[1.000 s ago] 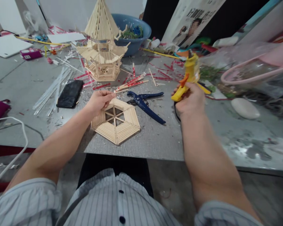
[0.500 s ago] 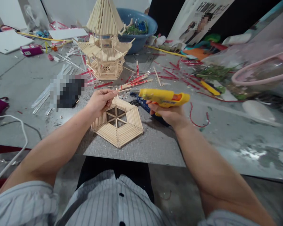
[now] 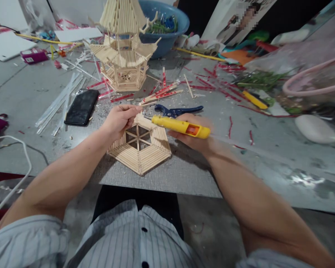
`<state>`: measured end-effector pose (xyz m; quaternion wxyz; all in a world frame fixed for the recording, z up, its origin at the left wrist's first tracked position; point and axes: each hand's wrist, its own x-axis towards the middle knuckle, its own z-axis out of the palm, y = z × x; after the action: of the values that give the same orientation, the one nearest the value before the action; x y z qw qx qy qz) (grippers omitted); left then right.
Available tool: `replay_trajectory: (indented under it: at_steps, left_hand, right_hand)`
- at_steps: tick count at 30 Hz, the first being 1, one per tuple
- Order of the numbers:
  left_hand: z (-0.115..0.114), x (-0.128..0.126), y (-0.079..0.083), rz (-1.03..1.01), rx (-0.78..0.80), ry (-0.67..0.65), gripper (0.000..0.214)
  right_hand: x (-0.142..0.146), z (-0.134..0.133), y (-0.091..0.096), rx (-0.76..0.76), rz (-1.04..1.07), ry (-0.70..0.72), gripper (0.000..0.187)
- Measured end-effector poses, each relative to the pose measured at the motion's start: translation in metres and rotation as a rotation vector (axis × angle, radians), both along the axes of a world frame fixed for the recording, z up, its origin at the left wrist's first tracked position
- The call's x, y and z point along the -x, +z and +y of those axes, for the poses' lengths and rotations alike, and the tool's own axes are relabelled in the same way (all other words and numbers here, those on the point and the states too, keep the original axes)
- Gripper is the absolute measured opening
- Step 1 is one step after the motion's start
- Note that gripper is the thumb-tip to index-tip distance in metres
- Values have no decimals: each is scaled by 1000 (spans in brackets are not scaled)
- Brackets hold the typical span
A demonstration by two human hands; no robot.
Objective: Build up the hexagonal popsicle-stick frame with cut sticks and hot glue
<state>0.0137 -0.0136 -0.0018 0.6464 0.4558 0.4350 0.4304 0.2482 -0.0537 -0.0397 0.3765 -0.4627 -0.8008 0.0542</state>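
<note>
One hexagonal stick frame (image 3: 141, 154) lies on the table (image 3: 184, 175).
It sits between the left hand (image 3: 123, 120), pinching a small stick (image 3: 140, 112) by its far edge, and the right hand (image 3: 199, 144), wrapped around a yellow glue gun (image 3: 175, 124).

Blk phone (image 3: 82, 107) on grey tbl (image 3: 13, 93), blue basin (image 3: 171, 40) w/ greenery (image 3: 159, 27), wht oval obj (image 3: 316, 128) at R

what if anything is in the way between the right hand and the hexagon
Nothing visible stands between the hexagon and the right hand, apart from the glue gun it holds. The left hand hides only the hexagon's far left part.
</note>
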Motion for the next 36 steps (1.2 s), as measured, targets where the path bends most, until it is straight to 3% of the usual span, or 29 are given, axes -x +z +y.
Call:
replay_trajectory:
  at_steps: [3, 8, 12, 18, 24, 36]
  left_hand:
    - [0, -1, 0, 12, -9, 6, 16]
    - [0, -2, -1, 16, -9, 6, 15]
    - [-1, -2, 0, 3, -21, -2, 16]
    - [-1, -2, -1, 22, -31, -11, 18]
    - [-1, -2, 0, 42, -42, -14, 19]
    - [-2, -3, 0, -6, -38, -9, 17]
  right_hand:
    - [0, -2, 0, -46, -2, 51, 25]
    - [0, -3, -2, -30, -60, -20, 25]
    - [0, -3, -2, -86, -44, 13, 23]
    - [0, -4, -2, 2, -55, -26, 22]
    - [4, -5, 1, 4, -33, -36, 31]
    - [6, -7, 4, 1, -30, -26, 27]
